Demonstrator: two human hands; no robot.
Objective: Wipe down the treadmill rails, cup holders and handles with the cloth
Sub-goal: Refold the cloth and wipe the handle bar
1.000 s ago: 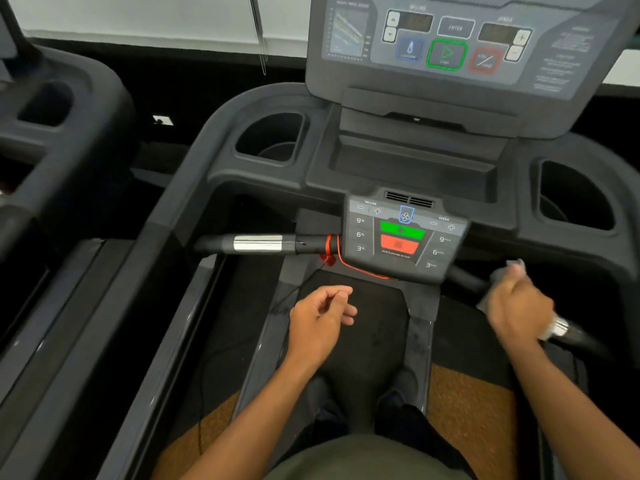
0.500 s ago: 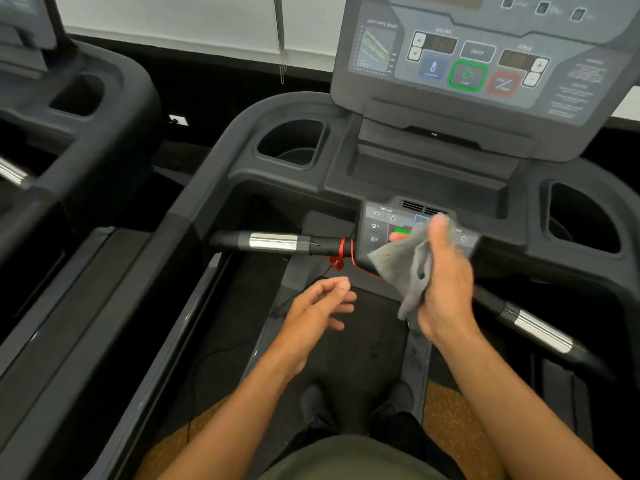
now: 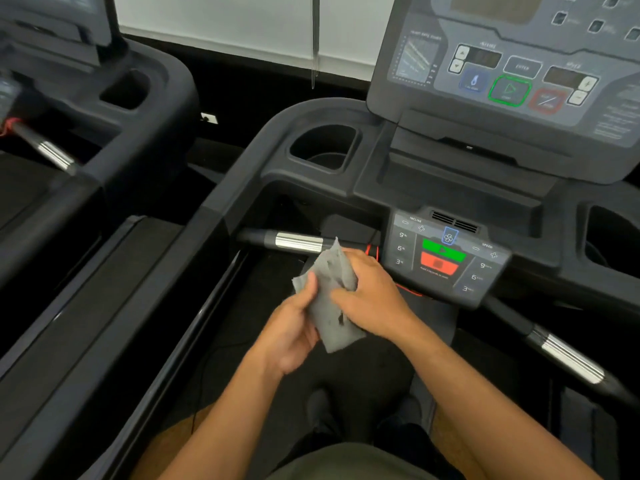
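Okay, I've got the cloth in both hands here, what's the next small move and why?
Probably lift the cloth onto the left handle and wrap it round the chrome grip. The left hand and right hand both pinch the cloth close by that handle, so it looks like the nearest part to wipe.

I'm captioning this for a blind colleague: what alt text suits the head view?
The left hand and right hand together grip a grey cloth above the treadmill belt, near the left handle and the small control panel. The left cup holder and the main console lie beyond.
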